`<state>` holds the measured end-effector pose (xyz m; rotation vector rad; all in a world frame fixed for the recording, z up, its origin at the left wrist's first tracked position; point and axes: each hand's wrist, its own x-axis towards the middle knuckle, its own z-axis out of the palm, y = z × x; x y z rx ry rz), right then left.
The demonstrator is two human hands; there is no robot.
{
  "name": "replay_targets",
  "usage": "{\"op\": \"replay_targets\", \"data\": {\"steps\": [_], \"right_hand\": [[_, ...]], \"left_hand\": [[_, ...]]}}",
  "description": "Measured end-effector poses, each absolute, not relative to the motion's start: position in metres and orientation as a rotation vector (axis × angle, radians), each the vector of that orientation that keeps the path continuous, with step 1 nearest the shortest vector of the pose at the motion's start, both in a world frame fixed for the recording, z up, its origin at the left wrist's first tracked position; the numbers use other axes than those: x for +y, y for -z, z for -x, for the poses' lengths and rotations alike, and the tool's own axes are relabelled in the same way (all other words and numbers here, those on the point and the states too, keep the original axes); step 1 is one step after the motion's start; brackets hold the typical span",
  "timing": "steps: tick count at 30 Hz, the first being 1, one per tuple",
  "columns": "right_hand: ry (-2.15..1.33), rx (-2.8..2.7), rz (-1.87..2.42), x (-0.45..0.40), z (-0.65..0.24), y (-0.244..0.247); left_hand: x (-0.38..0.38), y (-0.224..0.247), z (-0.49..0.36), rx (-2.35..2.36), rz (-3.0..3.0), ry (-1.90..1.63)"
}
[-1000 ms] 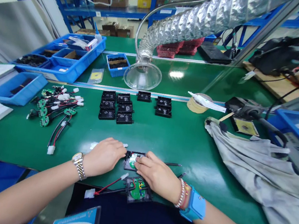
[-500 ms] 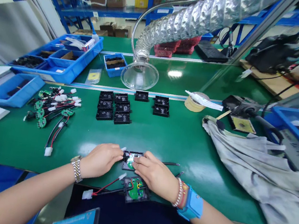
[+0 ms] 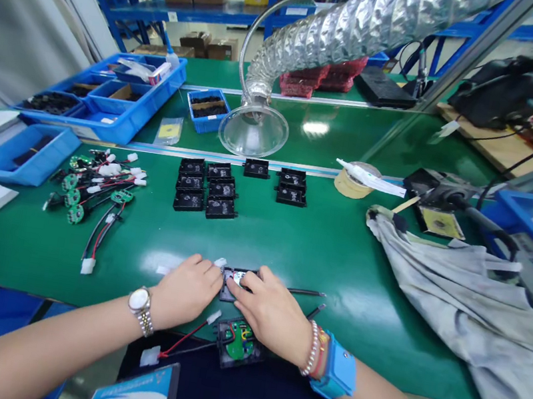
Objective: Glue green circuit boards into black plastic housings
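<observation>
Near the front of the bench, a small black plastic case (image 3: 227, 294) with a circuit board in it lies between my two hands. My left hand (image 3: 187, 293) is closed at its left edge, back upward; what its fingers pinch is hidden. A white connector (image 3: 221, 262) shows just beyond those fingertips. My right hand (image 3: 273, 312) grips the case from the right, thumb on the board and fingers over the far side. Closer to me lies a second case with a green circuit board (image 3: 240, 342), its red and black wires running left to a white plug (image 3: 150, 356).
Several black cases (image 3: 219, 208) stand in groups farther back. Wired circuit boards (image 3: 76, 214) are heaped at left beside blue bins (image 3: 25, 154). A clear extraction hood (image 3: 253, 131) hangs over the back. A tape roll (image 3: 354, 185) and grey cloth (image 3: 417, 270) are at right.
My right thumb has moved left across the board, and my right hand now covers more of the case. My left hand has turned with its back upward. The view has shifted slightly.
</observation>
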<state>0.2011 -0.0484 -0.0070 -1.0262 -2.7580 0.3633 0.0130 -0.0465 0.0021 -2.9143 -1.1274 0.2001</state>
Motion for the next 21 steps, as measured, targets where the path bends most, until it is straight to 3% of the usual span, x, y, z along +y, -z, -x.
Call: {"op": "replay_targets", "data": {"steps": [13, 21], "right_hand": [[-0.485, -2.614, 0.958, -0.045, -0.210, 0.014], [-0.419, -2.620, 0.962, -0.047, -0.207, 0.014]], "left_hand": [[-0.053, 0.027, 0.005, -1.268, 2.928, 0.384], [-0.056, 0.033, 0.002, -1.291, 2.865, 0.512]]}}
